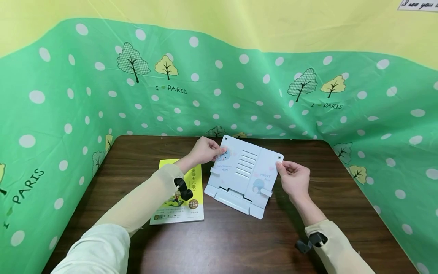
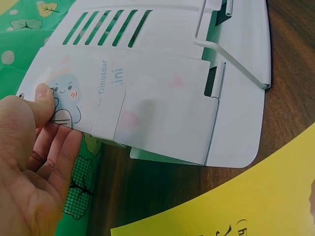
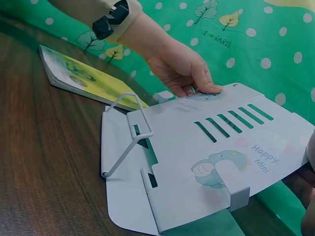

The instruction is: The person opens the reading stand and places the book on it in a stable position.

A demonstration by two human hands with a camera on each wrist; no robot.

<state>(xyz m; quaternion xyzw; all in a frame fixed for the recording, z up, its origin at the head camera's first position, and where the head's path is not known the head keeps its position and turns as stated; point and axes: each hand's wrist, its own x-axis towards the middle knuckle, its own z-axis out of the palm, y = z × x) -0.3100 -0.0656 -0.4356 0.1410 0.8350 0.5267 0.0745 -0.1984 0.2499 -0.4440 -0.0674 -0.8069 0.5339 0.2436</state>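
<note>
A white book stand [image 1: 251, 165] with dinosaur prints and a row of slots is raised at a tilt above the table's middle. On its left edge, my left hand [image 1: 204, 151] pinches the panel, thumb on the front face and fingers behind. My right hand [image 1: 296, 180] holds the opposite edge near the upper corner, its thumb in front. In the right wrist view, only part of that right hand [image 3: 309, 196] shows at the frame's edge. A bent white support [image 3: 129, 156] crosses the stand's bottom ledge, which lies near the table surface.
A yellow book [image 1: 196, 207] with Chinese lettering lies flat on the dark wooden table [image 1: 219, 243], left of the stand and partly under my left forearm. A green and yellow curtain [image 1: 236, 95] with trees and dots surrounds the table on the back and sides.
</note>
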